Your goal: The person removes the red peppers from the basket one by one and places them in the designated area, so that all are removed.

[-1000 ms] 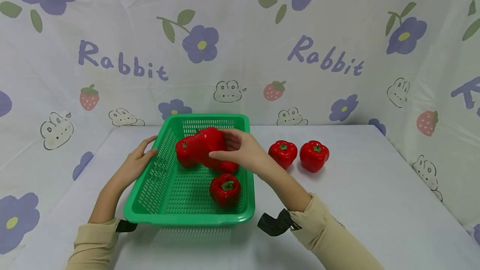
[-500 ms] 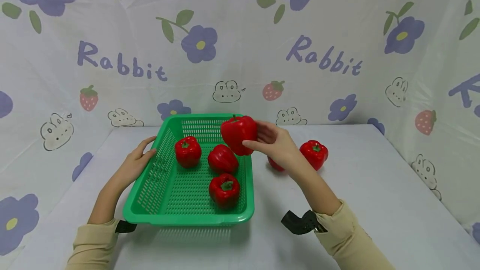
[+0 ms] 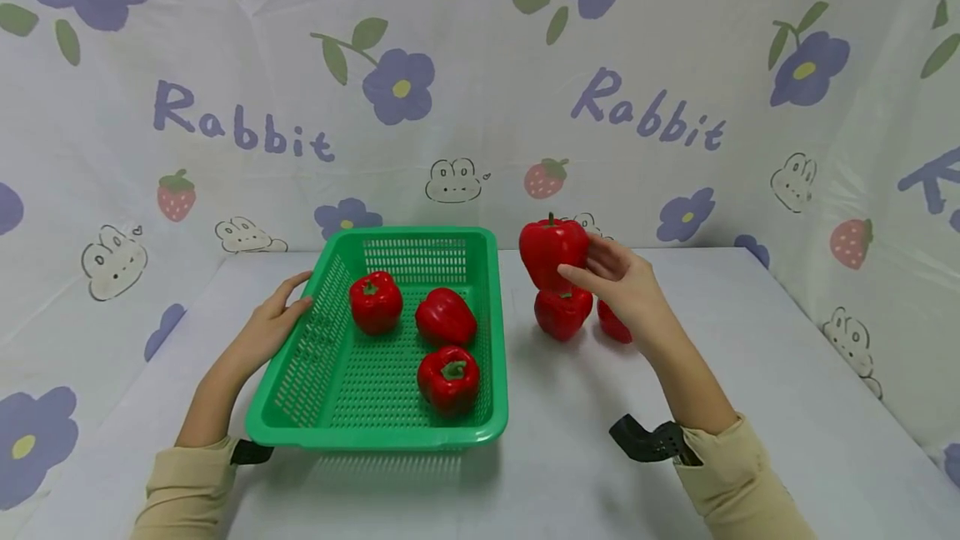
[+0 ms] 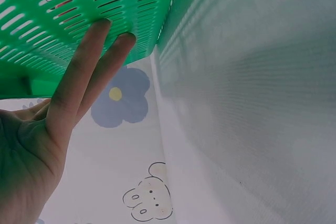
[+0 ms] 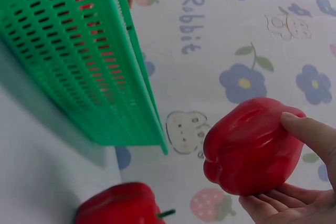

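A white cloth printed with purple flowers, strawberries, rabbit outlines and the word "Rabbit" hangs behind a white tabletop. In the head view, a green basket with slotted walls sits on the left part of that surface. Inside it are three red bell peppers: a far-left pepper, a middle pepper lying tipped on its side, and a near pepper by the right wall. The left hand rests at the left side of the basket, touching its rim. The right hand is raised to the right of the basket, thumb and fingers grasping another red bell pepper, the held pepper, which is upright with its stem on top and clear of the tabletop. Below it, partly overlapped from this angle, stands a first table pepper; just right of that, a second table pepper is partly hidden by the hand. Both forearms have beige sleeves and black wrist mounts. In the left wrist view, two extended fingers lie straight against the outside of the basket's wall, not clenched. In the right wrist view, the thumb presses one side of the held pepper while the fingers support the opposite side; the basket is well apart from it, and one table pepper with a green stem shows at the bottom edge.
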The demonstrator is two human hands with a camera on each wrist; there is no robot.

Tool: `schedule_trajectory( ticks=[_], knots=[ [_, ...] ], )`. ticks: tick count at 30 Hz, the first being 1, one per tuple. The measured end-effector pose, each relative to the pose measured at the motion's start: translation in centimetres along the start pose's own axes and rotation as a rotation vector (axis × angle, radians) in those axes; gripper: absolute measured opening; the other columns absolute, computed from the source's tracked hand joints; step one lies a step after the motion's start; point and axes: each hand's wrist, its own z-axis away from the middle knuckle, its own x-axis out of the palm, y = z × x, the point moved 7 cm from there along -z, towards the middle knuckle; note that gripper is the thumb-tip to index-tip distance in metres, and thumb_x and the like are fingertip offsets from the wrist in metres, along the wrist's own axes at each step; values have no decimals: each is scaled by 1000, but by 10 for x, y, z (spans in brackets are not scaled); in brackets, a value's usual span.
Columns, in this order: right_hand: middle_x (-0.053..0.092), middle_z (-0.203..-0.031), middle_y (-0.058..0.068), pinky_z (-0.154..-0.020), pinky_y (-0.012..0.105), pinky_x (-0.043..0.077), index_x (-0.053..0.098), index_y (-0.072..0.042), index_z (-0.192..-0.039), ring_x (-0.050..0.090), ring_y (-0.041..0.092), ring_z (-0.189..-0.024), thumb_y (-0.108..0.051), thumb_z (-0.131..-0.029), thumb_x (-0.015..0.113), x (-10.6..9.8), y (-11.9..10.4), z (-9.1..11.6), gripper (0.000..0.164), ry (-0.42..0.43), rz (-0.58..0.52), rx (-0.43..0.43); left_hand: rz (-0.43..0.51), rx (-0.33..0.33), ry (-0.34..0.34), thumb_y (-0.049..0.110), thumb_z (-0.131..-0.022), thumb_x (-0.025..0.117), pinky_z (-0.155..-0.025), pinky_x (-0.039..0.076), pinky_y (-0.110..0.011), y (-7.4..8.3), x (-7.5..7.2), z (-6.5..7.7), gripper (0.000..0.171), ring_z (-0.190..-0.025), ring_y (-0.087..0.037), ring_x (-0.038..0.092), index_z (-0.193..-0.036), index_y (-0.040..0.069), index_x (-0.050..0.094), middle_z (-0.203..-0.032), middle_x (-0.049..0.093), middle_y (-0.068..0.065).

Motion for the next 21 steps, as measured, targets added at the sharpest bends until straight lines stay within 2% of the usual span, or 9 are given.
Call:
schedule_trajectory(
  ticks=[4,9,17,21],
  knots=[
    [39,-156,6,-117,50,29,27,-17,-155,38,25,-144,-42,-88,70,-14,9,1,83,25,-21,16,-3,0,0,42,-106,32,-90,48,-47,-1,0,1,60,-103,-32,65,-158,16,15,-133,55,-31],
    [37,-157,8,-114,44,34,25,-16,-156,38,27,-144,-45,-88,69,-31,17,1,86,78,-29,38,0,2,-2,42,-106,32,-90,48,-48,-1,0,1,61,-103,-33,65,-158,15,15,-133,54,-32],
    [31,-160,9,-113,41,34,20,-14,-157,33,28,-146,-47,-89,66,-60,33,3,89,172,-26,52,12,3,-9,42,-106,32,-81,50,-35,-1,-1,0,61,-95,-22,66,-158,16,15,-129,57,-31],
    [31,-159,10,-112,38,34,20,-14,-157,34,27,-145,-50,-88,66,-74,42,3,90,214,-33,71,18,3,-9,42,-106,33,-80,50,-33,-2,-1,-1,61,-93,-20,66,-158,16,15,-128,58,-31]
  ],
)
